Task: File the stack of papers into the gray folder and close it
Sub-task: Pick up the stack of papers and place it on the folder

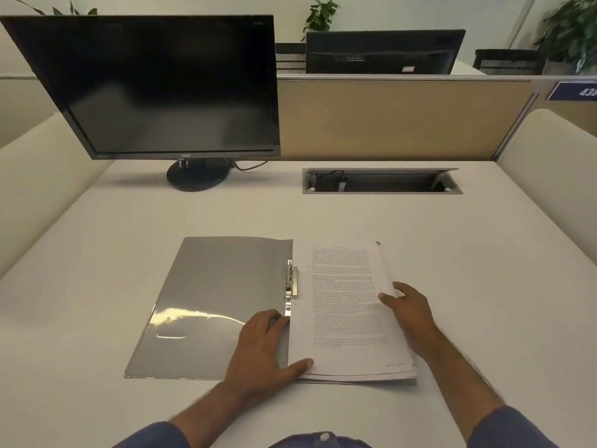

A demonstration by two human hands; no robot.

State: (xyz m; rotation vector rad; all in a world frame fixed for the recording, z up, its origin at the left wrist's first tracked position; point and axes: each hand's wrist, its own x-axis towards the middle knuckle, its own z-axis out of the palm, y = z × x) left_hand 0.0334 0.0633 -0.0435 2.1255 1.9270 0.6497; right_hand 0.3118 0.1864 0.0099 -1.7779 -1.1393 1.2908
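Here, at the far left of the pale desk [97, 253], a dark monitor [155, 88] stands on its round base [197, 174], its screen blank. In front of it the gray folder [206, 302] lies open and flat, its glossy inner cover spread leftward and catching a streak of light. Along the folder's spine sits a metal clip mechanism [290, 281], just beside the left edge of the papers.

The left hand [265, 347] rests palm-down across the spine near the folder's lower part. Its fingers are curled lightly at the base of the clip, and the thumb [302, 364] lies stretched out on the lower left corner of the stack of papers [342, 305]. It presses and steadies there; no full grasp is visible.

The stack lies on the folder's right-hand half, printed side up, its edges fanned slightly at the bottom right. The right hand [408, 313] holds the stack's right edge about halfway along, thumb on the top page, the other fingers wrapped down the side and mostly hidden from view.

Farther back and right, a recessed cable tray [381, 182] is set into the desk with its lid raised. Behind the tan partition [387, 118] a second monitor [384, 51] shows its back, with leafy plants [571, 30] beyond.
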